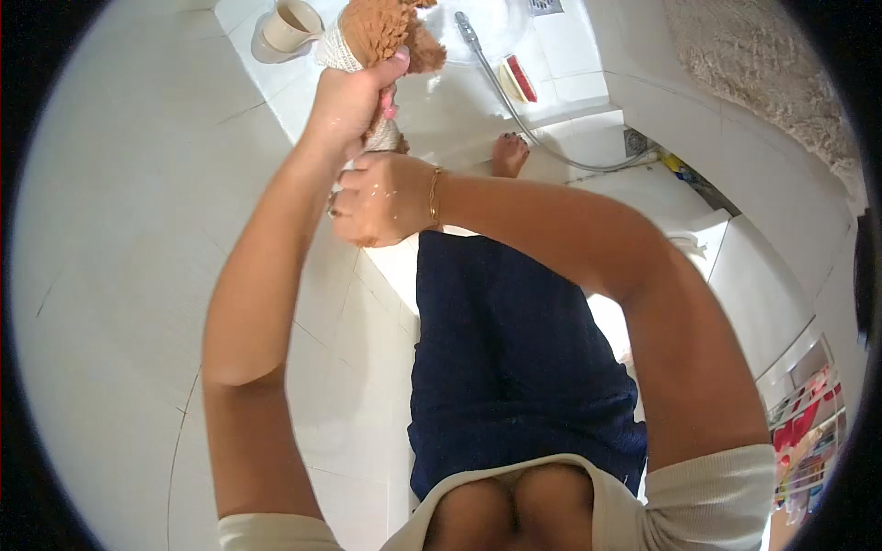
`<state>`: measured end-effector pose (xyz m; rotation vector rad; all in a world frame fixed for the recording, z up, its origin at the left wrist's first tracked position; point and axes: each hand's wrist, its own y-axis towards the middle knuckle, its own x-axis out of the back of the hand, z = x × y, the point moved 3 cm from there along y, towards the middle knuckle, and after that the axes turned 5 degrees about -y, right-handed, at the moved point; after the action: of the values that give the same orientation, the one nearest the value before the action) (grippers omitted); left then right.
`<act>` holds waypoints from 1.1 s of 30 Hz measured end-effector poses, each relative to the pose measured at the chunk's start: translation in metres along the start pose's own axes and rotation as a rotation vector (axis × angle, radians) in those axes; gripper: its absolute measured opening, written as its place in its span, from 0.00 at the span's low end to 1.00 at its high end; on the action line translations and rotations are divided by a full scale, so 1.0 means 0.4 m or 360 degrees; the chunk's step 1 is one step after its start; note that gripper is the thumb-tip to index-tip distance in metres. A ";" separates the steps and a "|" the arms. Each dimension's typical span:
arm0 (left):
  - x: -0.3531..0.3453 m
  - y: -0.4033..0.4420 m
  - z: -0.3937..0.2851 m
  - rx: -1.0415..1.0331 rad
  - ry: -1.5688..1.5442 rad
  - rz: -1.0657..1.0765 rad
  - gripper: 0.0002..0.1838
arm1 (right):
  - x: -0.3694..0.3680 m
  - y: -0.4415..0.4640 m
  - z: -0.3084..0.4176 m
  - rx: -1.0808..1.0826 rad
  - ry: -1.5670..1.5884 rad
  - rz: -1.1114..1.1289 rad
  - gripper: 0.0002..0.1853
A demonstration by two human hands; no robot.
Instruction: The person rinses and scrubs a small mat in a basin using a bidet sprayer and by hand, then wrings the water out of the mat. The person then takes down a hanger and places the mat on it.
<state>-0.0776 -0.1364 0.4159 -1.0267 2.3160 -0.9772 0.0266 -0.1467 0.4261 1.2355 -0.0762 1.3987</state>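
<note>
A brown fluffy toy [375, 32] with a whitish knitted part and a small pink detail is at the top of the view. My left hand [354, 106] is wrapped round its knitted middle, thumb on top. Just below, my right hand [381, 200] is closed at the lower end of the knitted part, with wet, soapy spots on its back. The fingers and my wrist partly hide that end. A ring and a thin bracelet are on my right hand and wrist.
A beige cup [291, 26] stands at the top left of the white basin area. A shower hose [496, 78] curves right, past a red and white brush [518, 79]. A bare foot [510, 154] is below. A rack [808, 432] stands at right.
</note>
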 end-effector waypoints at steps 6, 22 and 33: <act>0.021 0.043 -0.027 -0.0299 0.0322 -0.0078 0.15 | 0.035 -0.067 -0.010 -0.0547 -0.0007 0.0276 0.06; 0.005 -0.116 -0.060 -0.0717 0.3184 0.0761 0.04 | 0.045 -0.045 -0.445 -0.2083 0.2979 -0.0941 0.42; 0.210 0.014 -0.081 -0.0024 0.1441 0.0239 0.26 | 0.264 0.039 -0.199 -0.1158 0.1140 0.0825 0.26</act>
<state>-0.1536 -0.1842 0.4255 -0.4143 3.0307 -1.5880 -0.0042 -0.0260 0.4726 0.0716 -0.3877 1.9457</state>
